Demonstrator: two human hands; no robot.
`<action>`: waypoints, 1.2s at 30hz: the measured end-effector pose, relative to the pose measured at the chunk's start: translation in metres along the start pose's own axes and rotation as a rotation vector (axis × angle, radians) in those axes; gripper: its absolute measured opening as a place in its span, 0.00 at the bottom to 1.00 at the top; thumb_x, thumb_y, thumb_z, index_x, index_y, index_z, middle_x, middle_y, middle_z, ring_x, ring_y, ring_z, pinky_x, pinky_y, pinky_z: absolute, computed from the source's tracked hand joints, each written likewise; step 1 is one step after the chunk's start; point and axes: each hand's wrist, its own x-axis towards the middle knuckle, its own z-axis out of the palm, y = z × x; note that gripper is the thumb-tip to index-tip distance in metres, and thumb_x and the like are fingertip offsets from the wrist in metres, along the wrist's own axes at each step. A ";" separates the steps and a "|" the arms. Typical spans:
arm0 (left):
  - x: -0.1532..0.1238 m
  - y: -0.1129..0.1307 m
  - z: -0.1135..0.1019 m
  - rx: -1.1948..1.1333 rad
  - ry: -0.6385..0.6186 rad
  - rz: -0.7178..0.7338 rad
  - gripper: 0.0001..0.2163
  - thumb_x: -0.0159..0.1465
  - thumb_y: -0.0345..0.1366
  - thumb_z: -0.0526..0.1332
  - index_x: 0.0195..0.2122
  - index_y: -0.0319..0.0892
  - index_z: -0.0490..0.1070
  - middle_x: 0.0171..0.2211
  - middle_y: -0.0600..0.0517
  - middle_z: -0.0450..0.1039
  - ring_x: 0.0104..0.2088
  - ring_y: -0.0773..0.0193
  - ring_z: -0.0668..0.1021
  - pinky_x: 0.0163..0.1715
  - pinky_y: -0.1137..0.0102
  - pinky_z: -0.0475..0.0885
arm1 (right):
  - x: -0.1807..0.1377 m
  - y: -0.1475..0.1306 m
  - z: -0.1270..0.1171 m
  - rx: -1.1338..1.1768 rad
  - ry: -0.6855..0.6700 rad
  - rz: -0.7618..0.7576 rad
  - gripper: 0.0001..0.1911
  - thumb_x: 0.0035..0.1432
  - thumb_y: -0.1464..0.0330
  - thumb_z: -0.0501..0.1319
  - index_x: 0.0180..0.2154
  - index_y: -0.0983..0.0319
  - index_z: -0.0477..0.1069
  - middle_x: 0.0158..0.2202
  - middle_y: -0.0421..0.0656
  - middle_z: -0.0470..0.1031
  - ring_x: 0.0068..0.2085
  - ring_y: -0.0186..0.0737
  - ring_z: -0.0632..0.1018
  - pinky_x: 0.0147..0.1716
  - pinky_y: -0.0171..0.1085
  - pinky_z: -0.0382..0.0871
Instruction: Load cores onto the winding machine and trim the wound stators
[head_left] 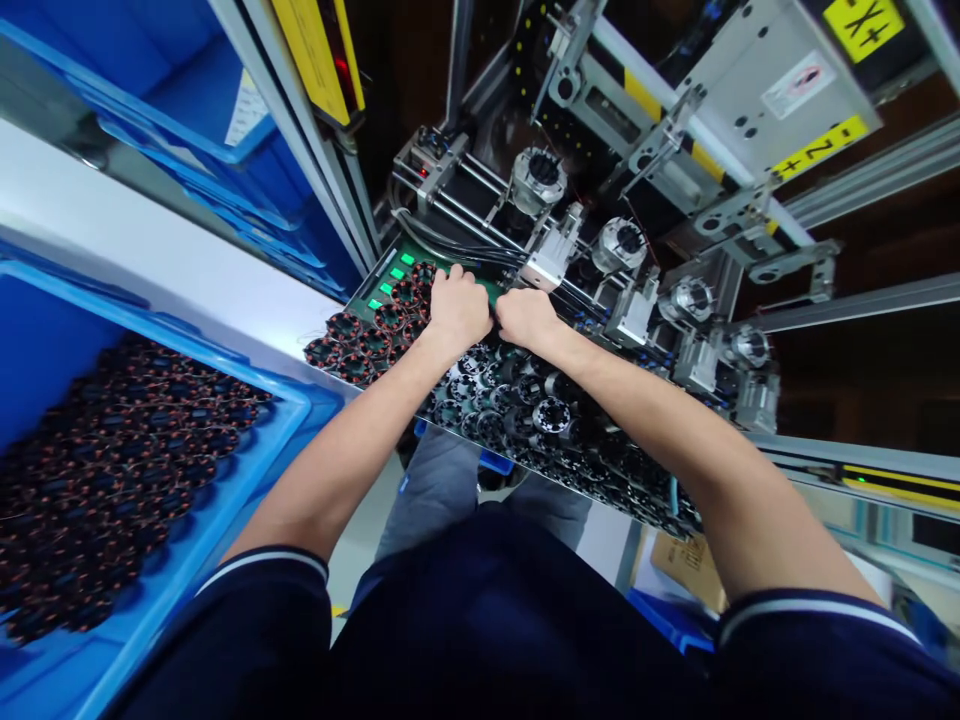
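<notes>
Both hands meet over the green work surface in front of the machine. My left hand (460, 308) is closed, its fingers curled, beside wound motor stators (388, 318) with copper-coloured coils; what it holds, if anything, is hidden. Close by on the right, my right hand (528, 318) is also closed, and its fingertips point toward the left hand. Anything between the fingers is too small or covered to make out. Below the hands lie many bare black-and-silver stator cores (553, 414), packed side by side along the bench edge.
A blue crate (296, 410) of wound stators stands at left, with stacked blue bins (247, 150) behind. Along the machine run round metal winding fixtures (538, 180). A metal upright (300, 130) and yellow sensor bar (319, 60) rise at left. A cardboard box (686, 565) sits lower right.
</notes>
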 end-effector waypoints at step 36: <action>0.039 0.194 0.036 -0.468 0.014 0.426 0.37 0.58 0.69 0.82 0.55 0.42 0.87 0.30 0.52 0.78 0.34 0.54 0.80 0.57 0.56 0.80 | -0.250 0.283 0.144 0.830 0.864 0.550 0.31 0.60 0.54 0.76 0.59 0.64 0.85 0.51 0.54 0.89 0.40 0.51 0.87 0.54 0.52 0.86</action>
